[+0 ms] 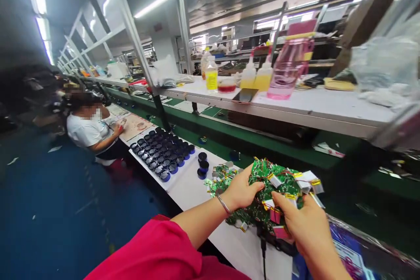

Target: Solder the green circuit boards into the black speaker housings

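A thick bunch of green circuit boards (282, 170), with wires and small silver battery packs (274, 180) attached, is held up between my two hands. My left hand (244, 190), with a bangle at the wrist, grips its left side, thumb on top. From the right, my right hand (306, 221) closes on the near edge beside several batteries. The undersides of both hands' grips are hidden. More circuit boards (218, 177) lie on the white bench just beyond my left wrist, and others show below the bunch.
Rows of round dark-blue cups (160, 148) stand on the bench to the left, with a few loose ones (202, 164) nearer. Overhead, a white shelf (328, 107) carries bottles and a pink jug (288, 65). A black cable (263, 249) hangs in front. A co-worker (87, 127) sits farther left.
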Demonstrator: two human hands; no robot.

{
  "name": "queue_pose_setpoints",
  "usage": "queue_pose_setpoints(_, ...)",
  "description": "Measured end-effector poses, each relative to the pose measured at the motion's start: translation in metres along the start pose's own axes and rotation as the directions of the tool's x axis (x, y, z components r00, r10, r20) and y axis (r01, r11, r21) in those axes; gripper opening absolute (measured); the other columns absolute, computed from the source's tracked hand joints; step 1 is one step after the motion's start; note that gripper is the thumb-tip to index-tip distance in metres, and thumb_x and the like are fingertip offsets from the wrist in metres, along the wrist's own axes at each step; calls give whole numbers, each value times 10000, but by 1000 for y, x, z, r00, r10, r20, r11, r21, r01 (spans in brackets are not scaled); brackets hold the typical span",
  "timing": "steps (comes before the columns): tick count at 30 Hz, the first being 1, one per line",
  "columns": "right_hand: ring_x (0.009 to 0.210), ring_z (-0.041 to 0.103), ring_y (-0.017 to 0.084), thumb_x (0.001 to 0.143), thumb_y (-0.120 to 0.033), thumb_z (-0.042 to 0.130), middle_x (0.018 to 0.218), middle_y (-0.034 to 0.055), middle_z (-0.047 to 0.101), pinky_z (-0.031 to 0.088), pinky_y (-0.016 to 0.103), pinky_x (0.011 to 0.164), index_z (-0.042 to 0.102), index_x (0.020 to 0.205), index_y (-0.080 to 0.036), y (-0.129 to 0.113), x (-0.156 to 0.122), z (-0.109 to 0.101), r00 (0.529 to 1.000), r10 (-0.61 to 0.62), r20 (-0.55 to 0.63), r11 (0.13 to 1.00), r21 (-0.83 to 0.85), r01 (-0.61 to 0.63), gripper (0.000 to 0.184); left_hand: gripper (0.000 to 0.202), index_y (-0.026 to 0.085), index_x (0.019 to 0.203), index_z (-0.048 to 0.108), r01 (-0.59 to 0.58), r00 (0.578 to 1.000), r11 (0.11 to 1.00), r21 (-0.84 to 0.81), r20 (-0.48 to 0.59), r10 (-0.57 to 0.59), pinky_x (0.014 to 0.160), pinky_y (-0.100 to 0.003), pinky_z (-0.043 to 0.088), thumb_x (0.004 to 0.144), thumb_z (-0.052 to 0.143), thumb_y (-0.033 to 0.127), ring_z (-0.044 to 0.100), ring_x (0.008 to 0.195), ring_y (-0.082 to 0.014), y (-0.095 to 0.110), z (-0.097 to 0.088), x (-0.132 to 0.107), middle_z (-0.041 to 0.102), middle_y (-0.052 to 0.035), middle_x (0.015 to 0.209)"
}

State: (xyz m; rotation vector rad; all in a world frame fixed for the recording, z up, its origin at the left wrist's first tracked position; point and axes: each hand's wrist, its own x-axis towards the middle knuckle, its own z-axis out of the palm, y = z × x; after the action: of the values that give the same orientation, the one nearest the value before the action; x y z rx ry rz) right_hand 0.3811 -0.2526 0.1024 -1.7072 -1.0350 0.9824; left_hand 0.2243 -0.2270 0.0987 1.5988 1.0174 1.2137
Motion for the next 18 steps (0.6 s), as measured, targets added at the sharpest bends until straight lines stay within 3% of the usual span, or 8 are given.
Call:
queue_pose_setpoints(3, 764, 528, 107, 771, -278, 743, 873, 29, 563, 507, 278, 743, 586, 986, -98, 6, 2, 47, 996, 90, 13, 996, -2, -90, 321, 443, 189, 1234, 590, 72, 993, 996, 61, -100, -66, 1070, -418, 396, 794, 565, 148, 565, 1148, -257, -23, -29, -3, 639, -80, 1227)
queue_pose_setpoints(7, 844, 560, 123, 884, -264, 632, 1025, 58, 558, 535, 284, 751, 505, 1208, -122, 17, 1, 89, 968, 217, 125, 959, 159, -235, 376, 317, 167, 1108, 660, 176, 978, 980, 95, -134, -163, 1103, -452, 337, 800, 595, 201, 506, 1193, -289, -50, -61, 1, 622, -111, 1200)
queue_pose_setpoints(12, 854, 564, 121, 951, -340, 541, 1019, 69, 555, 540, 276, 748, 506, 1198, -110, 29, 0, 106, 920, 321, 225, 890, 260, -374, 340, 496, 164, 1280, 525, 366, 931, 930, 30, 5, -366, 937, -357, 495, 811, 650, 263, 623, 1039, -211, -78, -83, 6, 654, -103, 1155)
queue_pose_setpoints(15, 878, 562, 129, 951, -352, 540, 1024, 73, 551, 542, 287, 763, 515, 1185, -107, 42, 1, 108, 893, 361, 271, 873, 238, -425, 339, 367, 121, 1141, 598, 485, 863, 873, 45, 136, -486, 781, -328, 552, 829, 658, 304, 671, 844, -177, -91, -88, 7, 703, -81, 976)
queue_pose_setpoints(18, 903, 564, 141, 922, -313, 588, 1061, 77, 546, 548, 306, 780, 494, 1224, -119, 62, 7, 112, 877, 389, 281, 878, 175, -445, 371, 274, 116, 1028, 631, 556, 807, 822, 120, 160, -569, 778, -356, 556, 870, 623, 340, 657, 841, -168, -100, -88, 5, 684, -58, 955)
